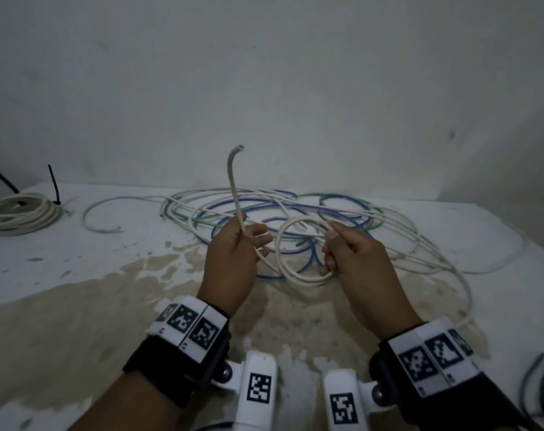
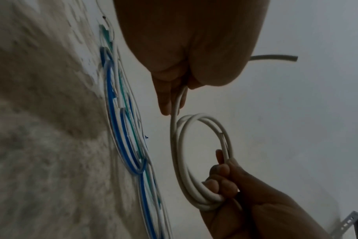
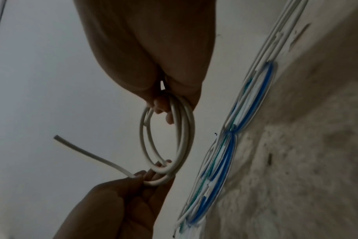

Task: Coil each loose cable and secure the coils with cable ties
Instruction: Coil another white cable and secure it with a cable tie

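Both hands hold a white cable at frame centre, above the counter (image 1: 451,244).

The left hand (image 1: 233,259) pinches the cable's free end (image 1: 233,181), which points upward; the right hand (image 1: 351,253) grips the small white coil (image 1: 295,244). Loose cables (image 1: 295,200) lie behind; a tied coil (image 1: 19,213) sits far left.

Stained white table (image 1: 78,275), loose cables (image 1: 295,209)

It looks like a bare utility room or simple workshop: a plain grey-white wall (image 1: 264,73), a white worktop (image 1: 451,244) with worn, stained patches (image 1: 78,306), and loose electrical cables (image 1: 295,209) spread over it.
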Available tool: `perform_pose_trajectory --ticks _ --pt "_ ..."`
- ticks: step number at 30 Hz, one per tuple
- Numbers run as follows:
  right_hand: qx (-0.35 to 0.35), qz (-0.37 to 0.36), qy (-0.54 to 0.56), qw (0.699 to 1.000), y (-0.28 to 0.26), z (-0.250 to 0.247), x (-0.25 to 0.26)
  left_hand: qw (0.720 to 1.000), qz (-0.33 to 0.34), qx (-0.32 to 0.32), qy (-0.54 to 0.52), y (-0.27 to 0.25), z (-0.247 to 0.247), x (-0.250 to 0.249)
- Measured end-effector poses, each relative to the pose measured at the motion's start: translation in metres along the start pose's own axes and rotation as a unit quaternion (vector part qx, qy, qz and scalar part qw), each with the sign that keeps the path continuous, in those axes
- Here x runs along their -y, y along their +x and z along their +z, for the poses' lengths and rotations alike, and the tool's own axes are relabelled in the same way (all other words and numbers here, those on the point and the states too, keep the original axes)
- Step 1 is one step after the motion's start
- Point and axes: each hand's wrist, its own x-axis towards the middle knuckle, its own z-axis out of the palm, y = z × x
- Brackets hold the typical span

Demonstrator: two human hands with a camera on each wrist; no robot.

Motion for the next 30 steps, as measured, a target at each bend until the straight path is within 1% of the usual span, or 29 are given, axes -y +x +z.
perform_pose_trajectory --ticks 2,7,11,14,16,19,23,27,30 --pt "0.021 0.009 -0.026 0.999 -0.002 0.002 -0.004 0.998 0.015 0.018 0.053 0.000 -0.003 0.005" --pt "0.072 0.004 -0.083 0.994 -0.006 0.001 -0.004 0.991 0.023 0.044 0.121 0.001 -0.012 0.011" --pt "0.090 0.003 -0.099 0.991 -0.008 0.003 -0.002 0.980 0.049 0.087 0.173 -0.003 -0.011 0.010" --pt "0.097 0.002 -0.108 0.989 -0.009 0.005 -0.003 0.970 0.051 0.109 0.213 -0.005 -0.013 0.012" --pt "0.101 0.011 -0.105 0.989 -0.008 0.006 -0.005 0.969 0.038 0.118 0.215 -0.006 -0.013 0.013" --pt "0.099 0.034 -0.070 0.992 -0.008 0.007 -0.008 0.975 0.015 0.120 0.186 -0.008 -0.013 0.013" --pt "0.107 0.061 -0.026 0.992 -0.009 0.009 -0.005 0.971 0.037 0.123 0.201 -0.012 -0.014 0.011" --pt "0.118 0.079 0.014 0.990 -0.010 0.007 -0.004 0.968 0.036 0.157 0.193 -0.015 -0.013 0.009" --pt "0.139 0.083 0.025 0.986 -0.010 0.003 -0.003 0.969 0.032 0.183 0.166 -0.017 -0.014 0.006"
